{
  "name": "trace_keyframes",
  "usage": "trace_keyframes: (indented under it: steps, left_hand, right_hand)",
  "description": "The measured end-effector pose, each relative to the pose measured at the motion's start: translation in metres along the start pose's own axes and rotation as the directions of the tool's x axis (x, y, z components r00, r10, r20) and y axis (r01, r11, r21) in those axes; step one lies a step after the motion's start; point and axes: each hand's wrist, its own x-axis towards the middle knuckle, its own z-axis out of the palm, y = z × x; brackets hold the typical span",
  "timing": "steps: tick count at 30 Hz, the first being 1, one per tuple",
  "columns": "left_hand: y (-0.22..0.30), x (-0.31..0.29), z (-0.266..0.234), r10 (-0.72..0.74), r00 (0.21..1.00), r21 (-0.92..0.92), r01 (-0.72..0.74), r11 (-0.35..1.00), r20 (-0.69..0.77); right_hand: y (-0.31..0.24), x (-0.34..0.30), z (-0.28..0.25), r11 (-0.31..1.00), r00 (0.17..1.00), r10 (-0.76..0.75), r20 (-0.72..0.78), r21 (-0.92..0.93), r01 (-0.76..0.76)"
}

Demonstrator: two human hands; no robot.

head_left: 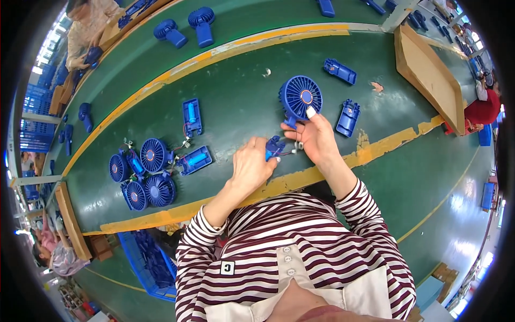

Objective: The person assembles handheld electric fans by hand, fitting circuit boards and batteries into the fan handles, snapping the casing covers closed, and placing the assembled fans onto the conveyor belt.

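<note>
My right hand (317,140) grips a round blue fan head (300,96) at its lower edge, thumb on the grille. Closed around a small dark blue plastic part (275,146) is my left hand (251,162), just to the left. Thin wires with a small white connector (299,145) run between the two hands. Two blue handle shells, one upper (339,71) and one lower (348,118), lie to the right of the fan head. On the left, two handle shells with light blue batteries (191,117) (196,160) rest near a cluster of fan heads (154,155).
A green workbench (241,96) with yellow tape edging lies before me. Assembled handheld fans (201,27) stand beyond the far tape. A cardboard tray (429,78) is at the right, a blue crate (147,263) below the front edge. Other people (88,32) work nearby.
</note>
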Motion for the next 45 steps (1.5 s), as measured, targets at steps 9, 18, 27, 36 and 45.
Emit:
trace_keyframes:
  steps: [9, 18, 27, 36, 45]
  left_hand:
    - [-0.016, -0.016, -0.005, -0.164, 0.877, -0.893, 0.446, -0.069, 0.451]
    - [-0.008, -0.022, -0.007, -0.304, 0.822, -0.876, 0.463, -0.134, 0.481]
    - [-0.005, -0.017, -0.008, -0.373, 0.899, -0.941, 0.302, 0.151, 0.229]
    - [-0.014, -0.017, -0.028, -0.339, 0.893, -0.954, 0.261, -0.148, 0.297]
    - [-0.013, -0.014, -0.006, -0.308, 0.835, -0.885, 0.388, -0.259, 0.456]
  right_hand:
    - [-0.002, -0.013, 0.021, 0.983, 0.991, 0.135, 0.022, -0.126, -0.131]
    - [0.03, -0.01, 0.039, 0.947, 0.996, 0.053, 0.064, -0.32, -0.03]
    - [0.026, -0.004, 0.036, 0.93, 0.968, 0.192, 0.161, -0.346, -0.127]
    - [0.024, -0.005, 0.01, 0.705, 0.948, -0.077, 0.31, -0.655, 0.272]
    - [0.02, -0.014, 0.038, -0.132, 0.388, -0.399, 0.831, -0.471, 0.872]
